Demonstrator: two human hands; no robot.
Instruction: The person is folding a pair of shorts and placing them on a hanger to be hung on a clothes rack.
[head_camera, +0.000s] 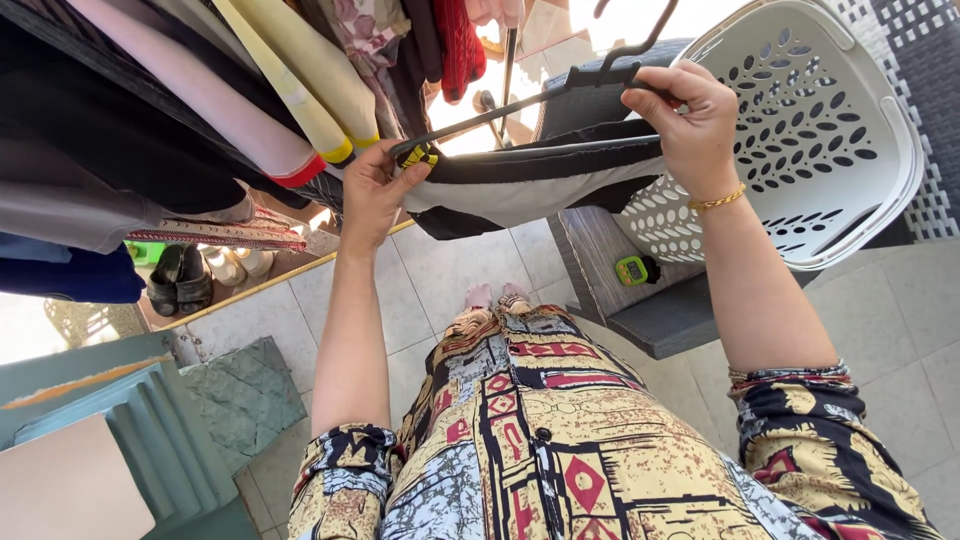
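A black hanger (520, 100) carrying a black-and-white garment (540, 175) was held up in front of the person, level with the other hung clothes (200, 110). The left hand (375, 190) pinched one end of the hanger together with the cloth; the right hand (685, 115) closed around the other end, near the hook — a gold bangle (718, 200) sat on that wrist. Just behind the right hand stood a white perforated laundry basket (830, 130) on a grey bench (650, 310), and below lay a tiled floor (450, 270).

Hung clothes (200, 110) crowd the left; white laundry basket (820, 130) blocks the right; tiled floor (460, 270) below looks open, probably.
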